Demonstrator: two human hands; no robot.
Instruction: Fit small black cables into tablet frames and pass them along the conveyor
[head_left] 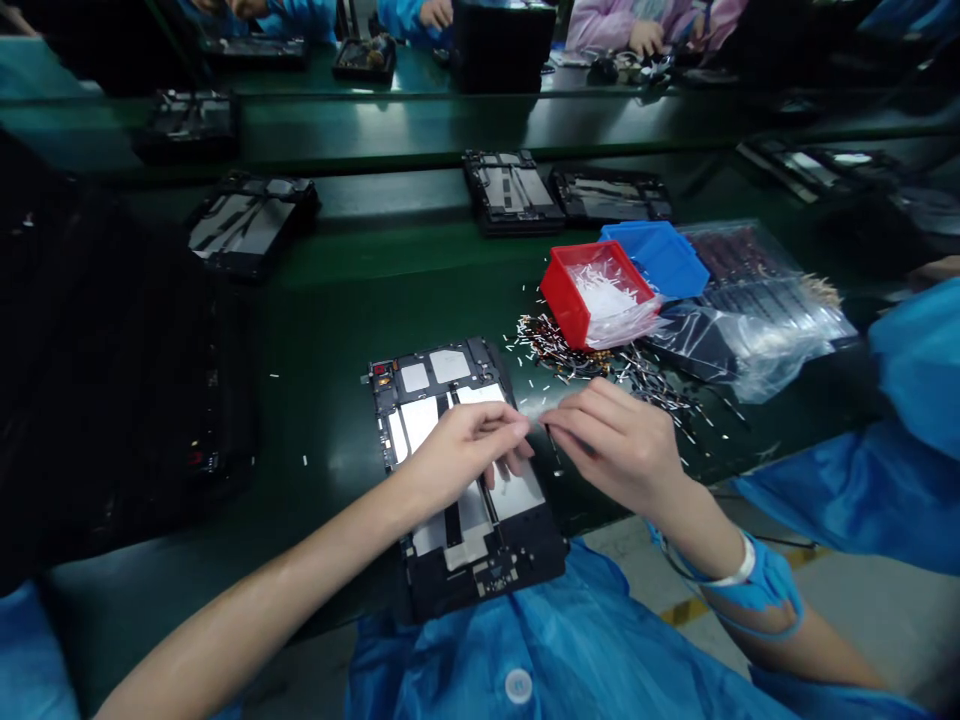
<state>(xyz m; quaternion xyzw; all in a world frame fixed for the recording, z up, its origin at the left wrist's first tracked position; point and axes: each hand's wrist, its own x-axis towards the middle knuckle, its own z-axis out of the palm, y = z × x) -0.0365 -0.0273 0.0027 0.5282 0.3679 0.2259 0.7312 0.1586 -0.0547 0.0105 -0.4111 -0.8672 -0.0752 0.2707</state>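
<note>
An opened tablet assembly (pixel 525 545) with pale battery panels and black edges lies at the table's front edge. My left hand (pixel 476 440) is over its upper middle, thumb and fingers drawn together in a pinch; anything between the tips is too small to make out. Just right of the tablet, my right hand (pixel 619 440) pinches a short, thin dark cable (pixel 553 445), which hangs down from the fingertips. The two hands' fingertips are close but apart. Beyond my right hand lies a loose pile of small cables (pixel 652 385) with dark and white ends.
A red bin (pixel 564 302) of small white tubes stands beside a blue bin (pixel 660 258) and clear plastic bags (pixel 772 335). More tablet assemblies (pixel 512 190) lie farther back. Dark stacked units (pixel 112 400) stand at left. A blue sleeve (pixel 919 370) is at right; co-workers sit opposite.
</note>
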